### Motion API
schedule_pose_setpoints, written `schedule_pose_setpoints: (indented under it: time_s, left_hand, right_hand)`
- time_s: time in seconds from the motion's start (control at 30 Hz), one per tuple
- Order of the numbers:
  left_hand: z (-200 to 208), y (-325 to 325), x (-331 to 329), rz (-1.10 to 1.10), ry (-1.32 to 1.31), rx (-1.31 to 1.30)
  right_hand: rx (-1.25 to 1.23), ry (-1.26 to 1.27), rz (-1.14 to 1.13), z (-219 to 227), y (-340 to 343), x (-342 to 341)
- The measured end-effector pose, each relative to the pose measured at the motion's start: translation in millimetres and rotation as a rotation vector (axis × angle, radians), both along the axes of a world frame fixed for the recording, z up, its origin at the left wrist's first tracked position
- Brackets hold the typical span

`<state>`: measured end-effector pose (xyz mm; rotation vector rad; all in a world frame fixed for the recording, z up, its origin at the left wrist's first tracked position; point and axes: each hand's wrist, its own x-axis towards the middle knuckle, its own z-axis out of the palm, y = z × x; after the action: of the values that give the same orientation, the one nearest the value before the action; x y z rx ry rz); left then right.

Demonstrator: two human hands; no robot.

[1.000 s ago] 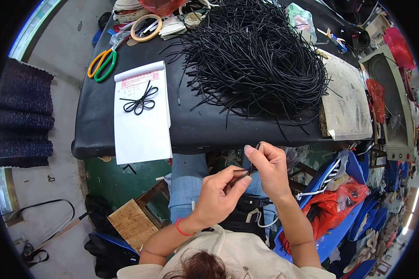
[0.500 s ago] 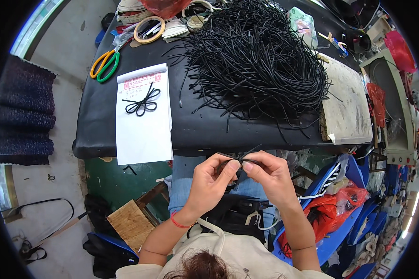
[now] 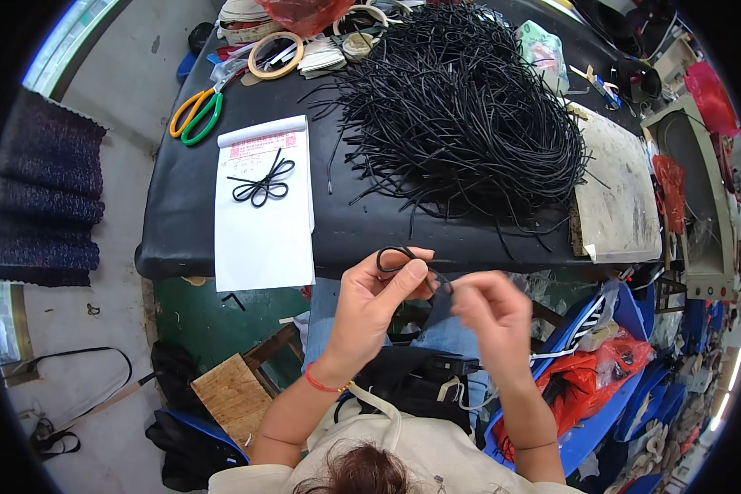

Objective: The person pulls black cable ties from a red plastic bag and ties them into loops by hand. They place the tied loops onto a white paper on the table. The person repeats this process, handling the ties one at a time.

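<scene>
Thin black cord [image 3: 403,250], looped at its left end, held up by the near edge of the black-covered table [image 3: 346,230], pinched tightly between thumb and fingers of the left hand [image 3: 375,290]. Just to the right, right hand [image 3: 496,309] blurred, thumb and fingers bent in beside the cord's right part; cannot tell whether gripping it. On the table's left, white paper notepad [image 3: 263,251] bearing a flower-like black cord bow [image 3: 262,188], scissors with orange and green handles [image 3: 212,111] beyond, and, far and right of these, large tangled heap of black cords [image 3: 469,123].

The cord [image 3: 379,258] is black — scissor handles [image 3: 216,111] orange, green.
</scene>
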<state>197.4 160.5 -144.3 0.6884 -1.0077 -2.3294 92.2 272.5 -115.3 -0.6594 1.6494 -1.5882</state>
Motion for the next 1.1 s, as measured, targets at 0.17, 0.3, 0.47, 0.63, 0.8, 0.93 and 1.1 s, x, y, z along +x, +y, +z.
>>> schedule_pose_setpoints:
  time_s: [0.17,0.3,0.47,0.63,0.8,0.93,1.1]
  left_hand:
    - [2.2,-1.6,4.8,-0.208,-0.041,-0.119]
    - [2.8,1.8,8.2,-0.2,-0.041,-0.137]
    - [2.9,6.4,9.7,-0.203,-0.018,-0.089]
    - [-7.8,11.2,8.7,-0.136,-0.013,-0.061]
    - [-2.4,10.7,-2.5,0.07,0.024,0.131]
    - [-4.8,16.1,0.0,0.029,-0.012,0.082]
    - [-3.2,10.5,7.5,-0.276,-0.146,-0.039]
  right_hand:
    - [-0.073,0.266,0.087,-11.4,-20.3,-19.4]
    - [-0.139,-0.147,0.201,-12.3,-24.0,-15.2]
    - [-0.101,-0.345,0.148,-13.3,-25.2,-14.5]
    - [-0.027,-0.258,0.104,-13.5,-25.5,-16.0]
    - [0.052,-0.004,0.055,-22.8,-9.1,-18.9]
    - [0.013,0.043,0.032,-17.5,-13.3,-9.2]
    - [0.052,0.087,0.033,-24.5,-10.6,-17.0]
